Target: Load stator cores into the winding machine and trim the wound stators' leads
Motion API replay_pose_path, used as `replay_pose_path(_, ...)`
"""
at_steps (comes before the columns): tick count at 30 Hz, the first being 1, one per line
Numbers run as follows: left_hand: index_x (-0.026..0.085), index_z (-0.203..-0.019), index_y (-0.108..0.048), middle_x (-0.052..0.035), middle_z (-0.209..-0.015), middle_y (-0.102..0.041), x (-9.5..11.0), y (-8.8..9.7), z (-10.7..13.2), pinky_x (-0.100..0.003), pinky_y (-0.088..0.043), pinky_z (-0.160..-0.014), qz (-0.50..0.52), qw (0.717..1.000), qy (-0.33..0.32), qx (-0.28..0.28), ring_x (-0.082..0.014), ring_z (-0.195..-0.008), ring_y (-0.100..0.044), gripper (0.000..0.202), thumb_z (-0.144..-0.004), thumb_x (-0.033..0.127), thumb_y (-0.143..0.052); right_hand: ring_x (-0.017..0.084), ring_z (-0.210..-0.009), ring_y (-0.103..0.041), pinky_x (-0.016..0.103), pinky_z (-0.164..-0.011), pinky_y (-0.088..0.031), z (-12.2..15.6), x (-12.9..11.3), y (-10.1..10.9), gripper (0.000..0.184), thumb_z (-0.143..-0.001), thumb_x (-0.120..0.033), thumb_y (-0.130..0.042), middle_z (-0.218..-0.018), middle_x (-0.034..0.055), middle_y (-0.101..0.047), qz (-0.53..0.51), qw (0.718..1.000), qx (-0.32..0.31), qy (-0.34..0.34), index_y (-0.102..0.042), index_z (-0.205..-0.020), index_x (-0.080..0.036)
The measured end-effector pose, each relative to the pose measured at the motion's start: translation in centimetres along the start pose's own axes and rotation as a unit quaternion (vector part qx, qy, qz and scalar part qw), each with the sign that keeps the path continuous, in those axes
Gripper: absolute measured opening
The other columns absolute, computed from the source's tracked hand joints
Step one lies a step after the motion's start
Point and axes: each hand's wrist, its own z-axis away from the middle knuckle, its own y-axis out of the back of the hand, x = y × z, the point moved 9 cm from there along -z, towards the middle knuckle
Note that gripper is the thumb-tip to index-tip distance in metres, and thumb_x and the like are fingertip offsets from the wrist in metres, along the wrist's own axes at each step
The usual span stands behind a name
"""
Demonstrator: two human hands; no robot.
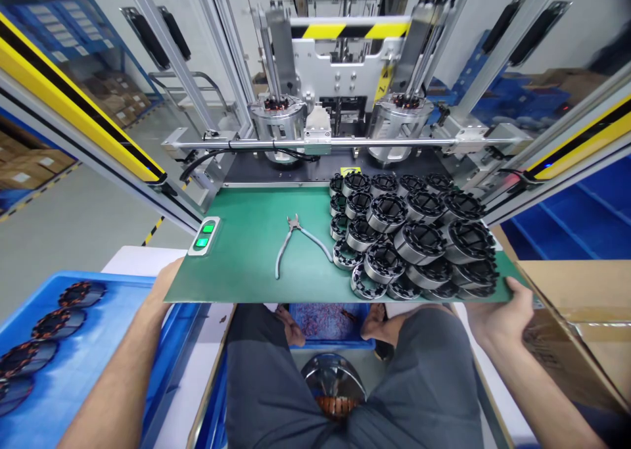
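Observation:
I sit at a green work mat (pixel 256 245) in front of a winding machine. My left hand (pixel 165 284) reaches under the mat's front left edge, its fingers hidden. My right hand (pixel 503 321) rests at the mat's front right corner, fingers curled round the edge. A pile of several black-and-silver stator rings (pixel 414 235) fills the right half of the mat. Grey-handled cutting pliers (pixel 296 242) lie in the middle. Two silver fixtures (pixel 277 120) (pixel 401 117) in the machine each carry a copper-wound stator.
A two-button green switch box (pixel 204 235) sits at the mat's left edge. A blue tray (pixel 54 344) at my left holds several wound stators. A cardboard box (pixel 576 317) stands at my right. Below my knees are a blue scrap bin (pixel 328 324) and a metal bowl (pixel 332 377).

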Motion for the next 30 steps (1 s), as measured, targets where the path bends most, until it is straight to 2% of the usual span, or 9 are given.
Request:
replay_pose_path(3, 0.013, -0.147, -0.082, -0.0173, -0.153, -0.082, 0.5, 0.4, 0.4, -0.050, -0.061, -0.125, -0.007, 1.000, 0.006, -0.011, -0.0341, -0.145, -0.079, 0.043, -0.110, 0.032, -0.069, 0.016, -0.106, -0.076, 0.024, -0.081, -0.068, 0.4, -0.2, -0.4, 0.038, -0.101, -0.034, -0.055, -0.127, 0.0013, -0.085, -0.009, 1.000, 0.010, 0.000, -0.085, -0.121, -0.021)
replay_pose_path(6, 0.010, -0.147, -0.082, -0.0180, -0.152, -0.083, 0.9, 0.8, 0.7, -0.052, -0.060, -0.127, -0.011, 1.000, 0.014, -0.017, -0.0336, -0.145, -0.079, 0.041, -0.110, 0.024, -0.068, 0.015, -0.106, -0.076, 0.023, -0.078, -0.067, 0.8, -0.4, -0.7, 0.037, -0.102, -0.033, -0.054, -0.125, 0.0006, -0.085, -0.014, 0.999, 0.028, -0.008, -0.085, -0.119, -0.023)
replay_pose_path(12, 0.011, -0.145, -0.083, -0.0173, -0.159, -0.079, 1.1, 1.1, 0.9, -0.051, -0.059, -0.131, -0.007, 1.000, 0.014, -0.018, -0.0335, -0.152, -0.075, 0.040, -0.109, 0.020, -0.069, 0.015, -0.110, -0.077, 0.021, -0.086, -0.067, 1.0, -0.6, -1.2, 0.039, -0.103, -0.034, -0.051, -0.128, 0.0024, -0.085, -0.007, 1.000, 0.021, -0.003, -0.085, -0.118, -0.021)
replay_pose_path(15, 0.010, -0.147, -0.082, -0.0177, -0.159, -0.079, 0.8, 0.9, 0.8, -0.052, -0.058, -0.132, -0.002, 1.000, 0.017, -0.017, -0.0336, -0.152, -0.075, 0.041, -0.110, 0.019, -0.066, 0.017, -0.109, -0.076, 0.025, -0.087, -0.068, 1.1, -0.5, -0.9, 0.038, -0.103, -0.035, -0.052, -0.125, 0.0022, -0.085, 0.001, 1.000, 0.026, -0.004, -0.085, -0.117, -0.022)
replay_pose_path(21, 0.010, -0.146, -0.082, -0.0190, -0.157, -0.080, 0.4, 0.6, 0.5, -0.052, -0.057, -0.132, 0.011, 1.000, 0.010, -0.006, -0.0348, -0.150, -0.075, 0.044, -0.108, 0.029, -0.069, 0.020, -0.114, -0.076, 0.031, -0.088, -0.069, 0.7, -0.3, -0.6, 0.034, -0.100, -0.036, -0.055, -0.124, 0.0011, -0.084, 0.003, 1.000, 0.022, -0.003, -0.083, -0.115, -0.024)
replay_pose_path(26, 0.012, -0.138, -0.084, -0.0204, -0.152, -0.082, 0.1, 0.4, 0.2, -0.054, -0.059, -0.129, 0.020, 1.000, 0.008, -0.004, -0.0362, -0.145, -0.078, 0.048, -0.106, 0.045, -0.072, 0.024, -0.119, -0.076, 0.039, -0.097, -0.072, 0.7, -0.2, -0.6, 0.032, -0.099, -0.038, -0.057, -0.123, 0.0038, -0.084, 0.005, 1.000, 0.023, -0.002, -0.081, -0.114, -0.024)
replay_pose_path(30, 0.011, -0.140, -0.083, -0.0210, -0.156, -0.080, -0.2, 0.3, 0.1, -0.052, -0.059, -0.129, 0.029, 0.999, -0.001, 0.015, -0.0357, -0.149, -0.076, 0.055, -0.104, 0.051, -0.071, 0.025, -0.123, -0.077, 0.045, -0.103, -0.073, 0.7, -0.2, -0.6, 0.033, -0.099, -0.039, -0.055, -0.123, 0.0041, -0.083, 0.013, 1.000, 0.014, -0.005, -0.080, -0.114, -0.024)
